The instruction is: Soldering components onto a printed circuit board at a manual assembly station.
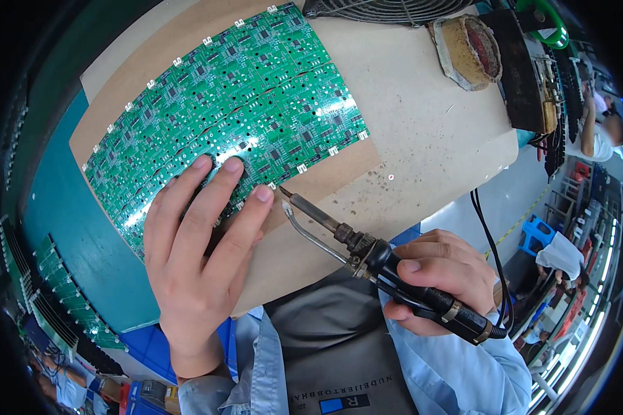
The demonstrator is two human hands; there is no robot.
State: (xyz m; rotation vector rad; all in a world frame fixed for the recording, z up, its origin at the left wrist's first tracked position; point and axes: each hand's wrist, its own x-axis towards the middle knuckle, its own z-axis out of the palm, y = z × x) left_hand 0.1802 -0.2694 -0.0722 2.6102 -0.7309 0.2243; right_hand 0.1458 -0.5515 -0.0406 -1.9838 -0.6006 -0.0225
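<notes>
A large green circuit board panel lies on brown cardboard, with small white connectors along its far and near edges. My left hand rests on the panel's near part, fingers spread, one fingertip beside a white connector at the near edge. In my right hand is a black soldering iron, gripped round its handle. The iron's tip points left and reaches the panel's near edge, close to that fingertip; whether it touches cannot be made out. A thin bent metal tube runs alongside the iron's shaft toward the tip.
Brown cardboard covers the bench over a teal mat. A round worn container and a black fan grille stand at the back. Black cables hang at right. More green boards stand at left. People work at far right.
</notes>
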